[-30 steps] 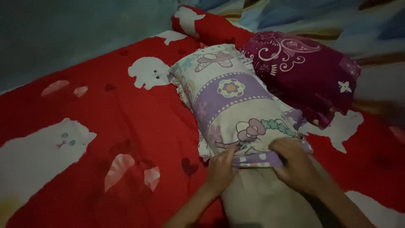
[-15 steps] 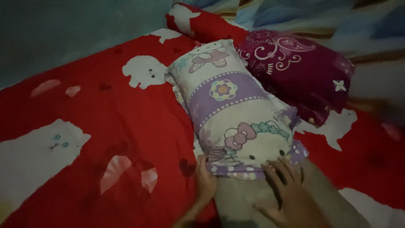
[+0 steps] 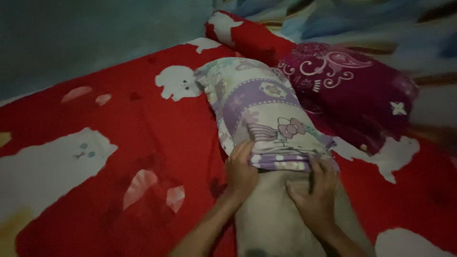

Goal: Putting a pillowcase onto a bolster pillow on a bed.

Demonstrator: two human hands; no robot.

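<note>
As the fingers of the left hand (image 3: 241,172) curled over the gathered purple hem of the cartoon-print pillowcase (image 3: 266,119), I saw the right hand (image 3: 313,197) pinching the same hem from the other side, thumb on the bare beige bolster (image 3: 281,214). Both hands gripped cloth, not each other. I judged the cover partly on, its far part filled by the bolster and the near part uncovered; the next pull would need an even tug on both sides. The bolster lay lengthwise on the red cat-print sheet (image 3: 119,143), just beside a maroon paisley pillow (image 3: 352,90) and near a red roll pillow (image 3: 247,35).
</note>
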